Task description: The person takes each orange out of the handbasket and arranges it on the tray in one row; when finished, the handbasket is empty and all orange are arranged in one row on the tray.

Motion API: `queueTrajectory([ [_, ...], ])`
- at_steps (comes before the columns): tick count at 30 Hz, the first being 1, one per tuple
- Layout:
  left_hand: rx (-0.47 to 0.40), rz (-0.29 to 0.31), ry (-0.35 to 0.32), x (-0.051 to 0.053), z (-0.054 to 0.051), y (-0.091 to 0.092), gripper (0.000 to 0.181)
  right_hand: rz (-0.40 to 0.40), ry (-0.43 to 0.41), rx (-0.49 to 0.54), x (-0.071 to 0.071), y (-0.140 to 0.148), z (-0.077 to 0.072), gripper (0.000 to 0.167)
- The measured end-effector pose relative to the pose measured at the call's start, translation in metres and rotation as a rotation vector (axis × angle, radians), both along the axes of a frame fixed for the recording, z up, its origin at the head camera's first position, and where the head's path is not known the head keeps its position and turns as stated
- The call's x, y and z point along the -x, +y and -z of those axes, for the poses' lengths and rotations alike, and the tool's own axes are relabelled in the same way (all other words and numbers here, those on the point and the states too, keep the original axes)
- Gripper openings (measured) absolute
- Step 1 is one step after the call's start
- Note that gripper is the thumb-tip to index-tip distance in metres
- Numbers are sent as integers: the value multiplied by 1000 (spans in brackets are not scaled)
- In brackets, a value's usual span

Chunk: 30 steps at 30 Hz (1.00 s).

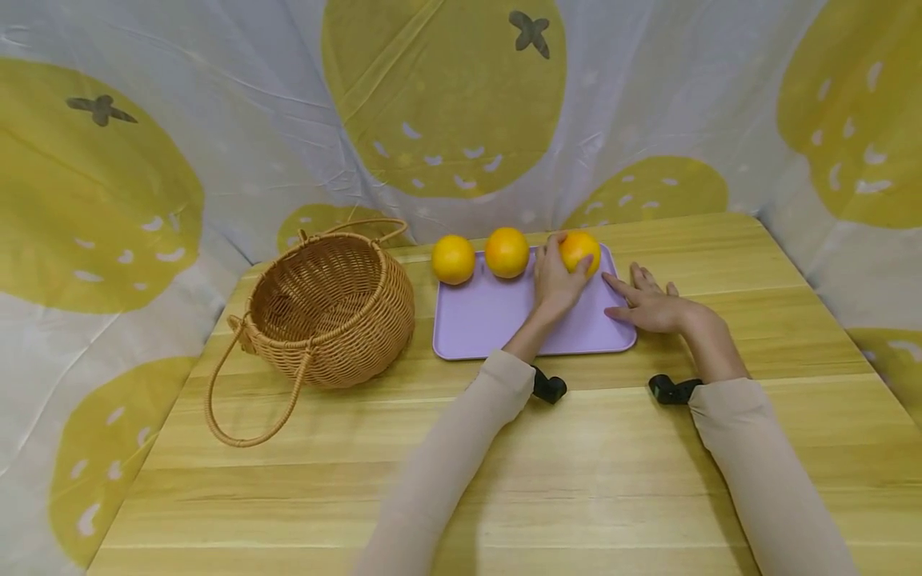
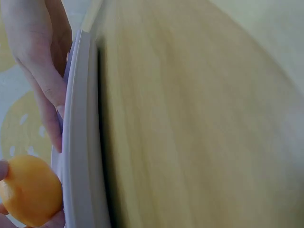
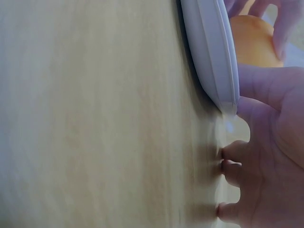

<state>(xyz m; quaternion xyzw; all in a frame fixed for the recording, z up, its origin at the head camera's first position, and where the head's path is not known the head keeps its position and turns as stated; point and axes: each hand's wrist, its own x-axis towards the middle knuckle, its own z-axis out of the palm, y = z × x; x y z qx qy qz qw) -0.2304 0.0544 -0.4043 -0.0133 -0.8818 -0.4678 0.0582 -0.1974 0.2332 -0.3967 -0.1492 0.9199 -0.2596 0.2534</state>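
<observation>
My left hand [image 1: 558, 280] grips an orange [image 1: 582, 250] at the back right of a lilac tray [image 1: 483, 320], thumb on its near side and fingers on its left. In the left wrist view the same orange [image 2: 32, 192] sits low against the tray rim [image 2: 78, 133]. At the tray's right end, my right hand [image 1: 651, 308] has its fingers spread; its thumb and index finger touch the rim. The right wrist view shows that hand [image 3: 270, 128] with its other fingertips down on the table. Two more oranges, one left [image 1: 453, 259] and one middle [image 1: 507, 253], line the tray's back edge.
A round wicker basket [image 1: 360, 352] stands left of the tray, one handle folded down toward the front and the other leaning back. Everything rests on a wooden table [image 1: 576, 472]. A fruit-print cloth [image 1: 252, 96] hangs behind it.
</observation>
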Motion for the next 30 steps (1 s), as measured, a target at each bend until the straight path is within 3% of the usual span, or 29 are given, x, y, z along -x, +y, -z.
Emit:
queueTrajectory([
  [12, -11, -144, 2, 7, 4, 10, 55, -5, 4, -3, 3, -1, 2, 75],
  [21, -44, -167, 24, 12, 10, 13, 53, -4, 6, -6, 2, -1, 3, 74],
  [30, -69, -172, 45, 8, 10, 18, 54, -4, 8, -3, 2, 0, 2, 74],
])
